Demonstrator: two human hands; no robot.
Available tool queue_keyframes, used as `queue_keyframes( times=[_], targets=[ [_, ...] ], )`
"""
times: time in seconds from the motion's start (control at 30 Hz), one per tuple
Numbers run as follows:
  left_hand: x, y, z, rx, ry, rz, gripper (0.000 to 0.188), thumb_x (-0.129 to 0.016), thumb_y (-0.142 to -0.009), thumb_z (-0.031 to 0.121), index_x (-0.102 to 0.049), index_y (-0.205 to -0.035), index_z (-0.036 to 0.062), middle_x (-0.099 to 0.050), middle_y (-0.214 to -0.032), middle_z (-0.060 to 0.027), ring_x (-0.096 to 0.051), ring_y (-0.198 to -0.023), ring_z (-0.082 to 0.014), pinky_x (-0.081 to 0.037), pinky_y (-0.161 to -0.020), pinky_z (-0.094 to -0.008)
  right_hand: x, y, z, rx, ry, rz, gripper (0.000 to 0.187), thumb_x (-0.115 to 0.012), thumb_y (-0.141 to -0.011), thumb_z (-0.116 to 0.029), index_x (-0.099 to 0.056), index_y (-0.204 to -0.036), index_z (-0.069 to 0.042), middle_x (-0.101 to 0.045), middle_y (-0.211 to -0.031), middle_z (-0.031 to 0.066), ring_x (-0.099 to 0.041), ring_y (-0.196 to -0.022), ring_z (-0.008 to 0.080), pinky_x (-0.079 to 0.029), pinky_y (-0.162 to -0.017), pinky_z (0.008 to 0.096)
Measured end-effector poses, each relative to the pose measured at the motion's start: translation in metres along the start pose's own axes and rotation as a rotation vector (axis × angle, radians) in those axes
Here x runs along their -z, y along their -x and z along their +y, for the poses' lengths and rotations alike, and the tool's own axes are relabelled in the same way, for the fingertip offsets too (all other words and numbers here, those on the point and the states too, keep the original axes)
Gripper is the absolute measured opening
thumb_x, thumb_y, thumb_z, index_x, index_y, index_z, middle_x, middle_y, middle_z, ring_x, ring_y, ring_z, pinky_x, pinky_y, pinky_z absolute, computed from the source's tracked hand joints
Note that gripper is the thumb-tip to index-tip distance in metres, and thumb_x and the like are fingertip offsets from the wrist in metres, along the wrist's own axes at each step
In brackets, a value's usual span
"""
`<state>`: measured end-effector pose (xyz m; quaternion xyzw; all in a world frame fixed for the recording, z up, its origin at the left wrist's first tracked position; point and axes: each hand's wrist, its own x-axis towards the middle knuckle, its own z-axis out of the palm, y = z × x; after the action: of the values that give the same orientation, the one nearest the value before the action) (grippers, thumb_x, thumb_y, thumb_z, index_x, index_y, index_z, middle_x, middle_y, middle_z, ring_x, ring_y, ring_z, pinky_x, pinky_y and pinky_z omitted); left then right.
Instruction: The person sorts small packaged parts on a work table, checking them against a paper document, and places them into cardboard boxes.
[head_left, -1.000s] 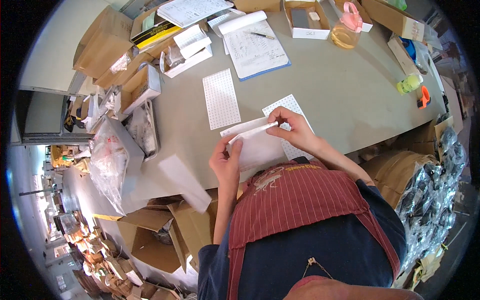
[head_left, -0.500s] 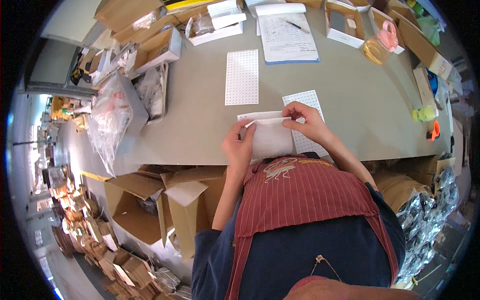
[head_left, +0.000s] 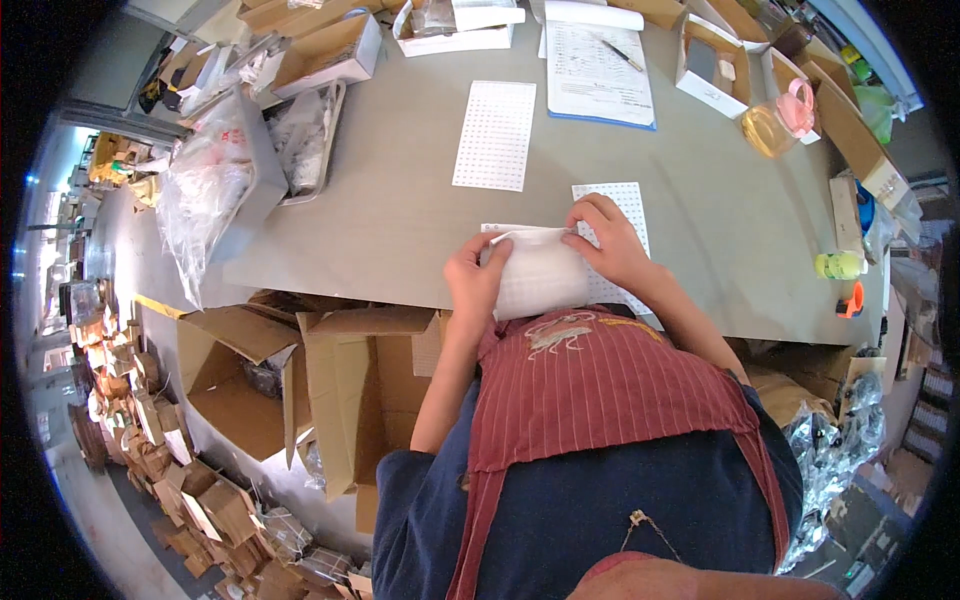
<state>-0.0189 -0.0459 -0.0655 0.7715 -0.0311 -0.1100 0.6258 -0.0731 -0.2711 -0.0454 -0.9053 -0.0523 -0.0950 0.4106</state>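
Observation:
A white paper sheet (head_left: 542, 278) is stretched between my hands at the table's near edge, its far edge curled over. My left hand (head_left: 475, 278) pinches its upper left corner between thumb and fingers. At the upper right corner, my right hand (head_left: 612, 245) grips the edge with thumb and bent fingers. A printed strip shows just behind the far edge; whether it belongs to the same sheet is hidden. Under and beside my right hand lies a sheet of small printed labels (head_left: 625, 205). Farther off, another label sheet (head_left: 494, 136) rests flat on the table.
A clipboard with papers (head_left: 600, 95) and a pen (head_left: 622, 56) lies at the back. Open boxes (head_left: 712, 75) and a pink-lidded bottle (head_left: 775, 122) stand back right. Plastic-filled bins (head_left: 303, 140) sit left. Open cartons (head_left: 370, 400) stand below the table's left edge.
The whole view has shifted and turned slightly. Both hands keep their hold on the sheet, whose far edge now looks more rounded, and less of the printed strip behind it shows.

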Motion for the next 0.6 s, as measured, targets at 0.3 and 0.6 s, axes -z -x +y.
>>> queue_keyframes(
  times=[0.3, 0.6],
  targets=[
    [-0.001, -0.006, -0.013, 0.069, 0.129, -0.045, 0.024, -0.071, -0.085, 0.013, -0.07, -0.1, -0.0053, -0.067, -0.082, -0.0041, -0.057, -0.073, -0.0079, -0.047, -0.065, -0.024, -0.012, 0.005, 0.007, 0.255, 0.179, 0.156, 0.013, -0.069, -0.082, -0.012, -0.061, -0.091, -0.008, -0.057, -0.103, 0.011, -0.055, -0.099, 0.0324, -0.046, -0.086, 0.0429],
    [0.005, -0.026, -0.071, 0.172, 0.179, -0.05, 0.028, -0.072, -0.085, 0.016, -0.07, -0.103, -0.0053, -0.069, -0.084, -0.0049, -0.058, -0.073, -0.008, -0.048, -0.065, -0.0243, 0.0, -0.021, 0.104, -0.234, -0.162, 0.152, 0.01, -0.066, -0.084, -0.01, -0.064, -0.092, -0.005, -0.057, -0.096, 0.012, -0.061, -0.083, 0.0262, -0.051, -0.075, 0.0382]
  ],
)
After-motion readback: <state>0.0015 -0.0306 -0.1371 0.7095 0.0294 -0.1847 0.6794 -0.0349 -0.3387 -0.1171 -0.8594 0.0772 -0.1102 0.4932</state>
